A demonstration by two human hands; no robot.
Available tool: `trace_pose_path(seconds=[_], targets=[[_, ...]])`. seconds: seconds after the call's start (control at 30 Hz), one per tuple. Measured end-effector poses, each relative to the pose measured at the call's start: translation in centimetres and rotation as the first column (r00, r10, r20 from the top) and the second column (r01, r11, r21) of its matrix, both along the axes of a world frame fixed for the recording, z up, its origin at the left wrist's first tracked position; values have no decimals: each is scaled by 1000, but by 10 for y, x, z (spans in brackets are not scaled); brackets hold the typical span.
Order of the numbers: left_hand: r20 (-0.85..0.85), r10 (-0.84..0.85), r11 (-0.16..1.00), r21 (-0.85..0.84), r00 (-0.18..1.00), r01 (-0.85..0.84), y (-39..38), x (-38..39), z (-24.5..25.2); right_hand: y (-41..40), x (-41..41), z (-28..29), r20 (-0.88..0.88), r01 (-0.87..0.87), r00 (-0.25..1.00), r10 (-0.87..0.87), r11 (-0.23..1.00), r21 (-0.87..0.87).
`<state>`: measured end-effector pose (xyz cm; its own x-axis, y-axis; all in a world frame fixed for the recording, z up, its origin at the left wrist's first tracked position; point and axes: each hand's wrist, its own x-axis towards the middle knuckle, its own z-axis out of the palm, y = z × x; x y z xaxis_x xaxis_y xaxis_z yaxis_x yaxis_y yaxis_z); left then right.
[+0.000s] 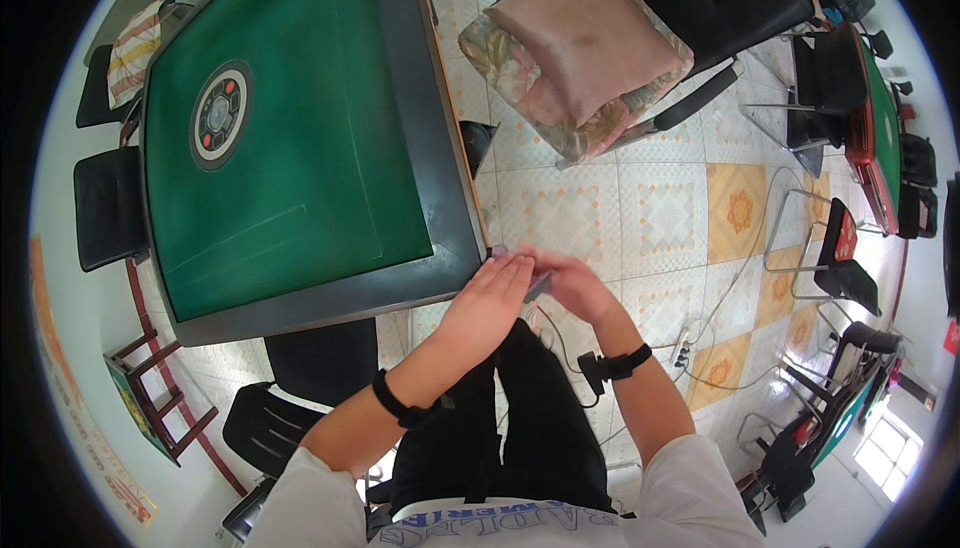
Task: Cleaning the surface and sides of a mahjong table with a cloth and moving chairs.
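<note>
My left hand (487, 304) rests at the near right corner of the mahjong table (315, 294), its fingers stretched out together over a small purple-grey item (538, 287), perhaps a cloth. Close beside it on the right is my right hand (576, 287), blurred, with curled fingers at that same item. Which hand grips it cannot be told. The table has a green felt top, a dark grey rim and a round control panel (221, 114) with red buttons. Each wrist wears a black band.
An armchair with a floral seat pad and a pink cushion (592, 38) stands beyond the corner. Black chairs (109, 207) line the table's far left side. A power strip (682, 347) and cables lie on the tiled floor at right, near more tables and chairs.
</note>
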<state>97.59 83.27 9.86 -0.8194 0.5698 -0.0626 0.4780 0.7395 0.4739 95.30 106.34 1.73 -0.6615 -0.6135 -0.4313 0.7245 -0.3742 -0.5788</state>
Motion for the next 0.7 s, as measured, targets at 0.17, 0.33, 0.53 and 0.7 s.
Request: trace_pose_path(seconds=[0.17, 0.33, 0.53, 0.7], targets=[[98, 318, 912, 241, 943, -332, -20, -6, 37, -35, -86, -13, -429, 152, 902, 57, 886, 437], [-1, 395, 888, 258, 919, -381, -29, 2, 25, -89, -131, -32, -469, 205, 883, 2, 897, 391], [-17, 393, 891, 253, 919, -376, -25, 1, 23, -121, -138, -22, -518, 180, 853, 63, 896, 405], [-48, 386, 896, 255, 921, -362, -16, -10, 25, -107, -127, -10, -493, 196, 870, 22, 901, 386]])
